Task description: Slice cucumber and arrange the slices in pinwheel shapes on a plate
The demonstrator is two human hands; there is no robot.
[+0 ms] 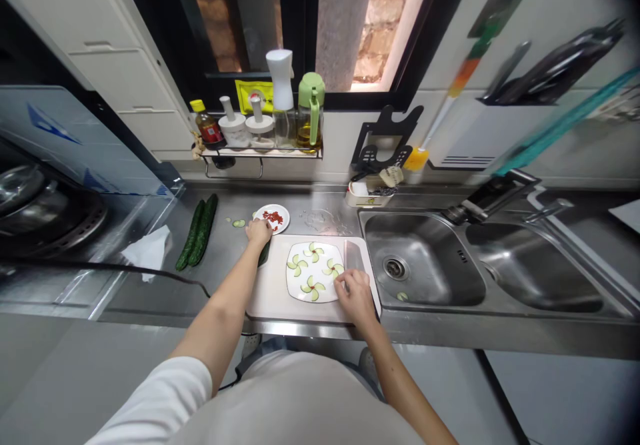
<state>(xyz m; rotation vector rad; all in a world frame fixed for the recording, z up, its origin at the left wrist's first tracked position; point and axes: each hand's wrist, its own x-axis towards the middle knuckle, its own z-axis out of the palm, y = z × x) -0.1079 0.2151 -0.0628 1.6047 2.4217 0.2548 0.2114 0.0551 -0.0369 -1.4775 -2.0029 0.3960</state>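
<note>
1. The plate (315,269) lies on the board (273,291), which rests on the bench (227,251).
2. On the plate, pale green slices (313,288) form four pinwheels, with small reddish specks near their centres.
3. The left hand (259,230) is at the near left edge of the saucer (285,224), which holds red bits (274,217). Its grip looks narrow, fingers bunched; whether it holds anything, I cannot tell.
4. The right hand (356,291) is at the plate's right edge, above part of the knife (353,255). Its grip is narrow, fingertips close together; I cannot tell if anything is between them.
5. Two cucumbers (205,228) lie side by side on the bench, left of the board.
6. The sink (435,258) is to the board's right.
</note>
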